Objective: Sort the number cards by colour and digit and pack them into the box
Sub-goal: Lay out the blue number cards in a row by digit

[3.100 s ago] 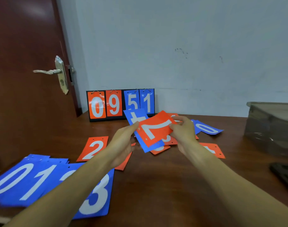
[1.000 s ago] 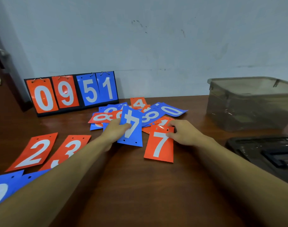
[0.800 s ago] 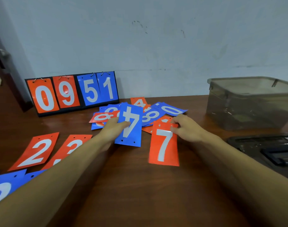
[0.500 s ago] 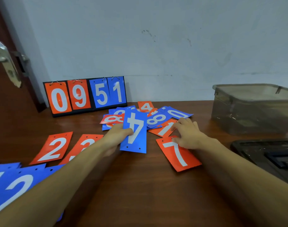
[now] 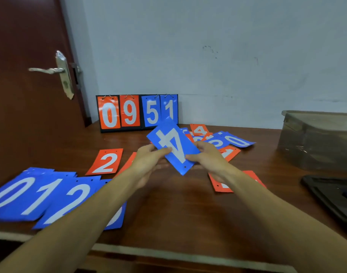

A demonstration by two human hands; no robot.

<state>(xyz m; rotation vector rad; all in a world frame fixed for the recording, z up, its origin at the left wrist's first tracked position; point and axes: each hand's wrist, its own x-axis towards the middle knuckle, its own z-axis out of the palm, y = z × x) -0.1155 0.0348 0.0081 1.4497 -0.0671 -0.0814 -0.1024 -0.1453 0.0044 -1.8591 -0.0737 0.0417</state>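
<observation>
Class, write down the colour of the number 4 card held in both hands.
The rectangular number 4 card is blue, its digit white; the head view shows it.

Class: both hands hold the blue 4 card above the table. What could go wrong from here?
1. The blue 4 card, held by the left hand and right hand, reads upside down; it may land reversed beside the blue row.
2. That row lies near the front edge of the table, under the left forearm; a sweep could knock cards off.
3. The mixed pile overlaps, so digits may be misread.
</observation>
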